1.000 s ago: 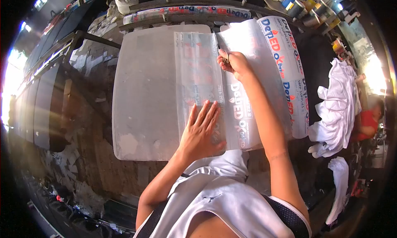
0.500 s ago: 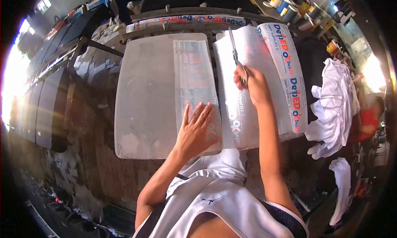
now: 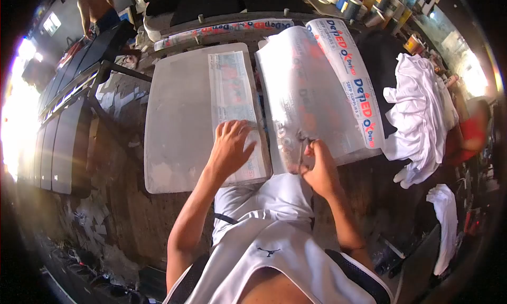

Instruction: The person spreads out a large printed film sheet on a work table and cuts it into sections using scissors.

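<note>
My left hand (image 3: 227, 151) rests on a stack of clear printed strips (image 3: 232, 87), thumb apart and fingers slightly bent. The strips lie along the right side of a grey board (image 3: 179, 114). To the right, a translucent film sheet (image 3: 288, 66) with red and blue "DepED OK" lettering covers a second board; its right part is folded over, showing the print. My right hand (image 3: 321, 169) is closed at the film's near left corner, around scissors (image 3: 303, 145) that are blurred and partly hidden, so their blades are hard to make out.
A roll of printed film (image 3: 227, 28) lies beyond the boards. White cloth (image 3: 417, 108) is heaped at right, above another hanging white piece (image 3: 443, 219). Cans (image 3: 351, 8) crowd the back right. Dark boards (image 3: 63, 135) stand at left; a person (image 3: 97, 11) is at the back left.
My right hand has come down toward me with the scissors, from mid-sheet to the film's near edge. My left hand's fingers have drawn in a little on the strips. The camera view has shifted.
</note>
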### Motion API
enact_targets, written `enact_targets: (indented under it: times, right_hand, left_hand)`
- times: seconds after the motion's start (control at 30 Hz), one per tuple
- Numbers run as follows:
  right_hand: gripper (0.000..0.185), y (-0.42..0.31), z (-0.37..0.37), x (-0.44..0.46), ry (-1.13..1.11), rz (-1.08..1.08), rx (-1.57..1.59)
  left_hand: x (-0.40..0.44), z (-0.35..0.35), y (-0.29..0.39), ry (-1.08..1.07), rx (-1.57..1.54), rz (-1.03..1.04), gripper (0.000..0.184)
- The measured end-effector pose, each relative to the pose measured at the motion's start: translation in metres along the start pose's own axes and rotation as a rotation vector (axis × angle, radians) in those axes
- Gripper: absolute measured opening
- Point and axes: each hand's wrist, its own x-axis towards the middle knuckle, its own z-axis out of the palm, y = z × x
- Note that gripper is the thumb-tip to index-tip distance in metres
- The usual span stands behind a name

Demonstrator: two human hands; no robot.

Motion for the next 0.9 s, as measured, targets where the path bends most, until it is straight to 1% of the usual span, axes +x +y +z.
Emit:
enact_targets:
  times: [0.03, 0.07, 0.1, 0.13, 0.17, 0.2, 0.27, 0.3, 0.37, 0.5, 0.57, 0.67, 0.7, 0.73, 0.77, 0.8, 0.83, 0.87, 0.9]
  right_hand:
    - [0.055, 0.0, 0.001, -0.007, 0.018, -0.145, -0.116]
    - [0.059, 0.006, 0.007, -0.019, -0.049, -0.186, -0.152]
    - [0.055, 0.009, 0.01, -0.025, -0.082, -0.262, -0.139]
    - [0.055, 0.012, 0.014, -0.031, -0.091, -0.306, -0.151]
    - [0.054, 0.014, 0.018, -0.034, -0.096, -0.352, -0.163]
    - [0.054, 0.018, 0.022, -0.033, -0.093, -0.354, -0.165]
    - [0.048, 0.024, 0.028, -0.031, 0.068, -0.427, -0.205]
    - [0.048, 0.026, 0.031, -0.032, 0.073, -0.429, -0.205]
    - [0.035, 0.026, 0.034, -0.032, 0.052, -0.418, -0.145]
    - [0.032, 0.021, 0.035, -0.031, 0.1, -0.431, -0.16]
    - [0.033, 0.022, 0.036, -0.029, 0.17, -0.43, -0.156]
    - [0.033, 0.016, 0.027, -0.022, 0.186, -0.423, -0.127]
    - [0.033, 0.015, 0.024, -0.018, 0.189, -0.424, -0.128]
    - [0.031, 0.014, 0.023, -0.015, 0.256, -0.415, -0.111]
    - [0.03, 0.012, 0.022, -0.012, 0.32, -0.407, -0.094]
    - [0.03, 0.009, 0.022, -0.01, 0.369, -0.397, -0.104]
    - [0.03, 0.007, 0.021, -0.01, 0.366, -0.4, -0.102]
    - [0.03, 0.004, 0.018, -0.012, 0.41, -0.391, -0.079]
    - [0.03, -0.001, 0.015, -0.012, 0.454, -0.381, -0.056]
  left_hand:
    - [0.005, 0.003, 0.0, -0.001, -0.001, 0.002, 0.041]
    - [0.011, 0.008, 0.0, 0.02, -0.013, -0.038, 0.035]
    - [0.013, 0.013, 0.0, 0.04, -0.027, -0.079, 0.03]
    - [0.016, 0.017, 0.0, 0.113, -0.05, -0.054, 0.021]
    - [0.016, 0.019, 0.0, 0.118, -0.049, -0.054, 0.021]
    - [0.015, 0.021, 0.0, 0.12, -0.038, -0.061, 0.022]
    - [0.012, 0.026, 0.0, 0.119, -0.023, -0.061, 0.023]
    - [0.01, 0.03, -0.002, 0.152, -0.029, -0.053, 0.024]
    - [0.005, 0.034, -0.005, 0.187, -0.031, -0.052, 0.025]
    - [0.0, 0.031, -0.008, 0.206, -0.088, -0.035, 0.029]
    - [0.002, 0.029, -0.007, 0.21, -0.097, -0.02, 0.031]
    - [0.002, 0.03, -0.003, 0.215, -0.109, -0.043, 0.028]
    - [0.003, 0.031, -0.002, 0.214, -0.121, -0.065, 0.024]
    - [0.003, 0.031, -0.001, 0.213, -0.133, -0.09, 0.021]
    - [0.004, 0.033, -0.002, 0.215, -0.131, -0.091, 0.021]
    - [0.006, 0.036, -0.003, 0.237, -0.182, -0.133, 0.015]
    - [0.008, 0.036, -0.002, 0.259, -0.234, -0.176, 0.016]
    - [0.008, 0.034, -0.001, 0.261, -0.234, -0.182, 0.016]
    - [0.007, 0.032, 0.0, 0.225, -0.272, -0.216, 0.027]
